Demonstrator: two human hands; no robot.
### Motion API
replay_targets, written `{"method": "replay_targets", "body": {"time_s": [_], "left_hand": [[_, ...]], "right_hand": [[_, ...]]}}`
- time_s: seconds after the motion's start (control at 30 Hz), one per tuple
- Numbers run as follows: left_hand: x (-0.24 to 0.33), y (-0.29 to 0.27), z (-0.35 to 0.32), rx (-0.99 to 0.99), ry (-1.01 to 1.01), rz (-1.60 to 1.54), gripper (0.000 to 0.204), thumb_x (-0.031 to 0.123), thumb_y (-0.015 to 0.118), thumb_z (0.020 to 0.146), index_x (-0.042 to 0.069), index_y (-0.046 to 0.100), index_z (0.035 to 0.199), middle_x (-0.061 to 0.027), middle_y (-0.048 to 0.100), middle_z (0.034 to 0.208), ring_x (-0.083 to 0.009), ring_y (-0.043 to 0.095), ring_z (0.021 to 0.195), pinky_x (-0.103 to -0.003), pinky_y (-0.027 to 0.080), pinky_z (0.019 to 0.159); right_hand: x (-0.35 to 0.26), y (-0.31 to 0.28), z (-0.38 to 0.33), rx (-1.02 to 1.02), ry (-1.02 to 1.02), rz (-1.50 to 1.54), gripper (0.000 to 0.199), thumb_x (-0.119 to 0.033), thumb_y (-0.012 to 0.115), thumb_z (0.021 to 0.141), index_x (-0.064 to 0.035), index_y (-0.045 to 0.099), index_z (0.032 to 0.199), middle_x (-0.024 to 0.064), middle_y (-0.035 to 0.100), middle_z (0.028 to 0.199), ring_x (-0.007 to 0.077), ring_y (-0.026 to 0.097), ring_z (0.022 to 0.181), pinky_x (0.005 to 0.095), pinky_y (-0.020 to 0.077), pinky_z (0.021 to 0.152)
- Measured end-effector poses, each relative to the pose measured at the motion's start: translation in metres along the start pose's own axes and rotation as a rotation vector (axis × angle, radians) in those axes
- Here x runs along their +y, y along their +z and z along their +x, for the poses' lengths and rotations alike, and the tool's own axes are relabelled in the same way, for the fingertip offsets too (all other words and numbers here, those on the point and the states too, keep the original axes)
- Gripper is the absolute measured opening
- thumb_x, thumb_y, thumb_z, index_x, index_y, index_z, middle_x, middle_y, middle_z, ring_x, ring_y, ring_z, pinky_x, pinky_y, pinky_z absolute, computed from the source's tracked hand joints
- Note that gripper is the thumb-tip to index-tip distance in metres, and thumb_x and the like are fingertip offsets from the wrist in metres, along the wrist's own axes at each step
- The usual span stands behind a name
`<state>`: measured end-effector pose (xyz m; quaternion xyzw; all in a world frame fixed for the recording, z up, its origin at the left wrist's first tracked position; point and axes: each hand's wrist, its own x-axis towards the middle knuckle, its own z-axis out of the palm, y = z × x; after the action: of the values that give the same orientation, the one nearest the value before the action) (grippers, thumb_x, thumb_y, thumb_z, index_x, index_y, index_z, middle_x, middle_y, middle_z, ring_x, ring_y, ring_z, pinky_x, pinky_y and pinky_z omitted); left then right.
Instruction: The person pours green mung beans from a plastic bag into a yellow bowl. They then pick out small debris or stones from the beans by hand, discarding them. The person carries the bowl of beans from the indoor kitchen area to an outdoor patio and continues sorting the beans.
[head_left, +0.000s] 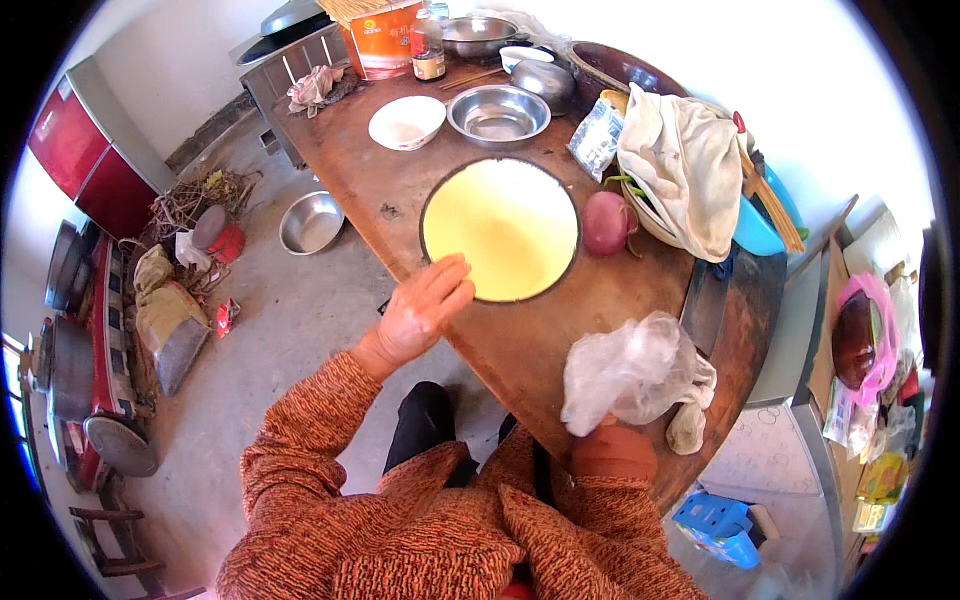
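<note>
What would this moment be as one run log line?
left hand: at edge of dark-rimmed yellow disc | right hand: at translucent plastic bag, mostly hidden | red onion: right of disc

Setting: a kitchen, by its look a household one. Before you, a worn brown table [530, 338] carries a white bowl [407, 123], a shallow steel bowl [498, 113], a labelled bottle [428, 52] and a red onion [605, 223]. To your left: large pots [72, 368], a heap of dry twigs [190, 203] and a red-fronted cabinet or fridge [72, 145]. A steel basin [312, 222] rests on the grey floor [285, 315] beside your table. Walls [170, 70] white.
</note>
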<state>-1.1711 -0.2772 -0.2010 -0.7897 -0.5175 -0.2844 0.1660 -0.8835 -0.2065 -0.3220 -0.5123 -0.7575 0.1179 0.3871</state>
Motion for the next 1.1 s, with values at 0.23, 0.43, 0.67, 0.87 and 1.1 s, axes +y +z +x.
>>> {"method": "replay_targets", "body": {"time_s": [0.23, 0.43, 0.67, 0.87, 1.1], "left_hand": [[0.052, 0.006, -0.061, -0.057, -0.057, -0.068, 0.02, -0.004, 0.06, 0.071, -0.001, 0.056, 0.09, -0.0153, 0.061, 0.105, -0.0328, 0.061, 0.104, -0.038, 0.053, 0.085], [0.075, 0.03, -0.072, -0.076, -0.11, -0.079, 0.017, -0.003, 0.06, 0.073, -0.001, 0.056, 0.09, -0.015, 0.061, 0.105, -0.032, 0.061, 0.105, -0.037, 0.053, 0.086], [0.089, 0.055, -0.07, 0.049, -0.2, -0.041, 0.026, 0.0, 0.063, 0.075, 0.001, 0.057, 0.1, -0.0161, 0.057, 0.116, -0.0341, 0.054, 0.116, -0.044, 0.044, 0.096], [0.132, 0.047, -0.079, 0.163, -0.428, -0.069, 0.05, 0.001, 0.071, 0.071, 0.003, 0.052, 0.117, -0.0164, 0.048, 0.133, -0.0341, 0.043, 0.128, -0.05, 0.033, 0.105], [0.141, 0.031, -0.118, 0.197, -0.486, -0.067, 0.048, 0.008, 0.073, 0.073, 0.005, 0.052, 0.116, -0.0164, 0.047, 0.134, -0.0345, 0.04, 0.131, -0.049, 0.03, 0.107]], "right_hand": [[-0.004, 0.011, -0.003, -0.193, -0.276, -0.878, 0.018, -0.034, 0.058, 0.088, -0.0161, 0.06, 0.087, -0.001, 0.057, 0.081, 0.017, 0.057, 0.082, 0.0299, 0.0464, 0.074], [0.003, 0.008, -0.001, -0.152, -0.192, -0.642, 0.018, -0.033, 0.058, 0.089, -0.0155, 0.059, 0.093, -0.0006, 0.058, 0.086, 0.0169, 0.057, 0.085, 0.0308, 0.0469, 0.076], [0.012, -0.002, -0.001, 0.158, 0.098, 0.297, 0.021, -0.03, 0.057, 0.091, -0.0143, 0.057, 0.105, 0.0002, 0.058, 0.095, 0.017, 0.057, 0.089, 0.0324, 0.0477, 0.079], [0.017, -0.005, -0.014, 0.346, 0.279, 0.83, 0.026, -0.028, 0.056, 0.093, -0.0132, 0.055, 0.115, 0.001, 0.059, 0.103, 0.0171, 0.058, 0.093, 0.0337, 0.0485, 0.082], [0.004, -0.022, -0.041, 0.282, 0.505, 1.375, 0.038, -0.019, 0.059, 0.093, -0.0087, 0.049, 0.128, 0.0037, 0.055, 0.121, 0.0192, 0.056, 0.107, 0.0354, 0.0477, 0.091]]}}
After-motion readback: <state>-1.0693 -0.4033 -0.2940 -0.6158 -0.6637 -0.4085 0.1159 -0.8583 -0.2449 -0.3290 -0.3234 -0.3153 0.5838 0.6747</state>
